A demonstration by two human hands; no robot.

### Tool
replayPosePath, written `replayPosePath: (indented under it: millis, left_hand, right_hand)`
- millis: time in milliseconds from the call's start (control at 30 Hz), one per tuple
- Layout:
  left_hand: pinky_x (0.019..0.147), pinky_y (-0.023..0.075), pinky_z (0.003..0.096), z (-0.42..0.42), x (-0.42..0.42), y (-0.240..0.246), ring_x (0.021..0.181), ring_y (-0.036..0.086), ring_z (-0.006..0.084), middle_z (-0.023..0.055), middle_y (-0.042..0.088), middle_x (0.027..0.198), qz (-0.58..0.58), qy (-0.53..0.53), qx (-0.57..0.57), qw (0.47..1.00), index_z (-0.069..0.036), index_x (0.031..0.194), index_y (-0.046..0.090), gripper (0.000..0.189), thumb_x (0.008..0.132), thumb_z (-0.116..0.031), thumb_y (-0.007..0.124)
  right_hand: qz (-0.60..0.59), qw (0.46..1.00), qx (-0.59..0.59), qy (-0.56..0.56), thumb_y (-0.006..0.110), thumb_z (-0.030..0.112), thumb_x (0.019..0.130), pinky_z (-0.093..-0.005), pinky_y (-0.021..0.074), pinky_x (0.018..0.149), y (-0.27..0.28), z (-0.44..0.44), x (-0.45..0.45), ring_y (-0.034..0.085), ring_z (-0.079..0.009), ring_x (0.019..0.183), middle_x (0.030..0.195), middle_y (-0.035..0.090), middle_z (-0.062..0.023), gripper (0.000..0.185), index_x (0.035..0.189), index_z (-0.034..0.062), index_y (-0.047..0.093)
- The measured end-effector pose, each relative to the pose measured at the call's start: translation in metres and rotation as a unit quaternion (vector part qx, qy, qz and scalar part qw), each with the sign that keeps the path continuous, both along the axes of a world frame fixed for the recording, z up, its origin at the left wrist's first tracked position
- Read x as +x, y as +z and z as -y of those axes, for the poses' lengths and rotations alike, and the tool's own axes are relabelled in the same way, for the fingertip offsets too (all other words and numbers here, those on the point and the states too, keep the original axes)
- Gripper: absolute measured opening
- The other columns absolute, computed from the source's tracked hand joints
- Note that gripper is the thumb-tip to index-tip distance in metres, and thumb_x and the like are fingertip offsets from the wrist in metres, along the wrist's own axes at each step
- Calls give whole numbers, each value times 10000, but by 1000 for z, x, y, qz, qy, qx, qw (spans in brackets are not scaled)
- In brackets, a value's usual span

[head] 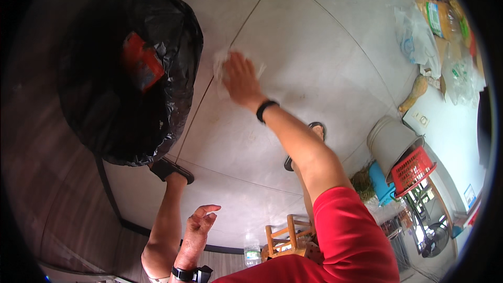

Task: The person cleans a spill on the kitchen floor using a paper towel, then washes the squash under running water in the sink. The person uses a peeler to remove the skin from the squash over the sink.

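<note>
Arm stretched forward, my right hand (240, 80) lies palm down over the pale floor and holds a thin whitish sheet (218, 67) under its fingers. Hand and sheet are blurred; I cannot tell if the sheet is paper, cloth or plastic. My left hand (201, 222) is raised near my left knee, empty, its fingers apart and slightly bent. To the left of my right hand stands a container lined with a black plastic bag (180, 27). A crumpled red package (143, 63) is inside it.
My sandalled feet are on the tiled floor (314, 67). At right are plastic bags (418, 43), a long squash (414, 92), a grey bucket (387, 137), a red basket (414, 171) and a blue container (381, 184). A wooden stool (290, 236) and clear bottle (252, 255) are close by.
</note>
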State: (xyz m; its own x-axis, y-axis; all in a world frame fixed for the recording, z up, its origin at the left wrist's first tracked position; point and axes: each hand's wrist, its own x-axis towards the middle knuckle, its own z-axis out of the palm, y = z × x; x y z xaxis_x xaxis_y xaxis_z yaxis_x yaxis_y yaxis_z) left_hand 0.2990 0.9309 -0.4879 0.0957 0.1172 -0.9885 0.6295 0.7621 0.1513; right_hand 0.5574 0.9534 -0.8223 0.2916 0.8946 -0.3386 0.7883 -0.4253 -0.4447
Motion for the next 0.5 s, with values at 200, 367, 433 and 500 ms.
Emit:
replayPosePath:
  millis: [200,367,433,500]
  left_hand:
    - [981,409,313,-2,-26,-1,1048,534,121,40,656,1117,2,17,-10,1000,-33,1117,660,255,961,-234,634]
    - [975,398,306,-4,-38,0,1041,531,122,36,656,1121,4,38,-13,999,-31,1116,659,267,956,-244,642]
    - [973,397,305,-3,-40,0,1039,530,122,35,655,1123,-1,23,-16,1000,-34,1111,660,257,956,-238,639]
    - [971,396,303,-3,-43,1,1032,529,122,33,654,1123,-5,8,-13,1000,-37,1107,661,246,958,-231,634]
  right_hand:
    - [87,995,54,15,492,279,949,-521,138,1188,-15,-76,-9,147,-350,1485,1584,240,-151,585,1474,52,370]
    - [74,992,-18,104,458,272,956,-515,100,1199,-6,-49,-105,132,-345,1488,1589,250,-103,574,1495,96,367]
    - [5,987,-35,157,462,250,951,-502,83,1207,1,-41,-146,127,-321,1493,1592,252,-77,564,1492,114,379]
    - [-71,979,-14,191,475,237,945,-492,70,1214,3,-28,-170,124,-293,1497,1591,259,-53,552,1481,129,400]
